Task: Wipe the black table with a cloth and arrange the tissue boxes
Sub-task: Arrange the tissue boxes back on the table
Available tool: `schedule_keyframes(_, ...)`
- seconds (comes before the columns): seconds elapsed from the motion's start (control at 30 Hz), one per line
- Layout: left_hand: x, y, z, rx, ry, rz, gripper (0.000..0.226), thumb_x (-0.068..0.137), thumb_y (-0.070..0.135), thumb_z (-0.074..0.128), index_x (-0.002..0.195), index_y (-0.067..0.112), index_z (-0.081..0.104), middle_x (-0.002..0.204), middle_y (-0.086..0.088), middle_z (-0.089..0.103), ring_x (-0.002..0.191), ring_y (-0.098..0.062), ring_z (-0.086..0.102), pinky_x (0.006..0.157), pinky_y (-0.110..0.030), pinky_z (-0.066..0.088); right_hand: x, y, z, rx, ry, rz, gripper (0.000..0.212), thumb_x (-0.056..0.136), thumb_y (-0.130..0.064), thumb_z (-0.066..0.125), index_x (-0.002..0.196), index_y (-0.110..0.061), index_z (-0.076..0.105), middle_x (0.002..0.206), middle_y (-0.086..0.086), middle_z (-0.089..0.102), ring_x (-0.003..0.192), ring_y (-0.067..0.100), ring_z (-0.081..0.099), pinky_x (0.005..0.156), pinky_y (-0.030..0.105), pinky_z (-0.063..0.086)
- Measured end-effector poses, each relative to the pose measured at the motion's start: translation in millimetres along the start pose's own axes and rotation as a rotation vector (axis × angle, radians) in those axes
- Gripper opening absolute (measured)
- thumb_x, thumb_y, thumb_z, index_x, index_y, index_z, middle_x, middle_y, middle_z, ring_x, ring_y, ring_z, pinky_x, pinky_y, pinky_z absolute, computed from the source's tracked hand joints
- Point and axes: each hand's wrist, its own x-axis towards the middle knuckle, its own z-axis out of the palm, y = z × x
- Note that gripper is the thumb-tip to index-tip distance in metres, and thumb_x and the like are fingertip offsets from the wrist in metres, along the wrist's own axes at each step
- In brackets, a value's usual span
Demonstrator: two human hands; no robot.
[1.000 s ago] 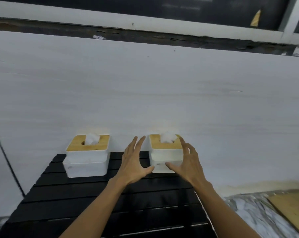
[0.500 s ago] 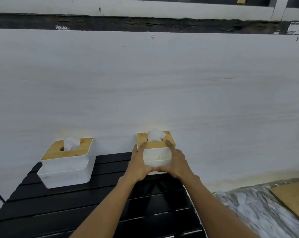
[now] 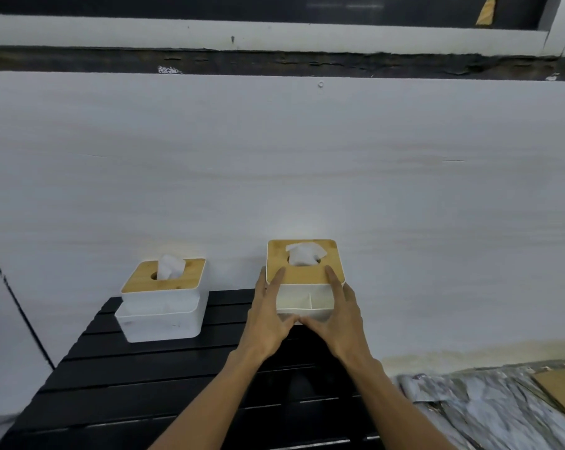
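Both hands, spread apart a second ago, now clasp the right tissue box (image 3: pixel 302 280) from its two sides. Left hand (image 3: pixel 269 315) grips the left wall, right hand (image 3: pixel 337 315) the right wall, thumbs meeting at the front lower edge, fingers (image 3: pixel 331 277) reaching onto the bamboo lid. Box sits at the back right of the black slatted table (image 3: pixel 164 381), possibly lifted slightly; cannot tell. Left tissue box (image 3: pixel 164 300) stands untouched, well apart to the left, nearer the left hand. Box lies straight ahead of the grip, so a leftward slide would line up the pair. No cloth visible.
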Motion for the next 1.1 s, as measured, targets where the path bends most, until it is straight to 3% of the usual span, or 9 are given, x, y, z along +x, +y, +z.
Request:
schedule_keyframes(0.1, -6.4, -3.4, -16.8, 0.002, 0.047, 0.021, 0.096, 0.079, 0.022, 0.079, 0.149, 0.045, 0.018, 0.162, 0.013, 0.001, 0.144, -0.011, 0.023, 0.111, -0.031, 0.038, -1.7, -16.1, 10.9, 0.027, 0.028, -0.040, 0.113, 0.071, -0.057, 0.082, 0.155, -0.050, 0.007, 0.152, 0.003, 0.033, 0.130, 0.020, 0.046, 0.098, 0.030, 0.043)
schedule_keyframes(0.23, -7.5, -16.5, -33.8, 0.016, 0.057, 0.003, 0.096, 0.077, 0.025, 0.080, 0.149, 0.043, 0.019, 0.162, 0.011, 0.004, 0.142, -0.009, 0.026, 0.105, -0.019, 0.032, -0.7, -30.8, 23.8, 0.032, -0.021, -0.060, 0.112, 0.072, -0.053, 0.083, 0.156, -0.046, 0.009, 0.150, 0.003, 0.033, 0.120, 0.008, 0.040, 0.094, 0.024, 0.038)
schedule_keyframes(0.53, -6.4, -51.4, -46.4, 0.022, 0.028, -0.106, 0.096, 0.071, 0.031, 0.078, 0.149, 0.039, 0.022, 0.158, 0.003, 0.015, 0.138, -0.016, 0.032, 0.110, -0.035, 0.037, 7.3, -37.8, 53.3, -0.041, -0.143, -0.016, 0.118, 0.068, -0.056, 0.084, 0.158, -0.039, 0.010, 0.151, 0.006, 0.033, 0.132, 0.024, 0.044, 0.101, 0.038, 0.044)
schedule_keyframes(1.1, 5.9, -65.3, -48.7, 0.028, -0.034, -0.171, 0.099, 0.066, 0.032, 0.077, 0.150, 0.034, 0.023, 0.158, 0.007, 0.015, 0.140, -0.014, 0.028, 0.111, -0.039, 0.036, 19.9, -34.7, 62.3, -0.081, -0.208, 0.056, 0.111, 0.070, -0.051, 0.084, 0.155, -0.037, 0.014, 0.144, 0.008, 0.040, 0.127, 0.027, 0.047, 0.099, 0.037, 0.041)
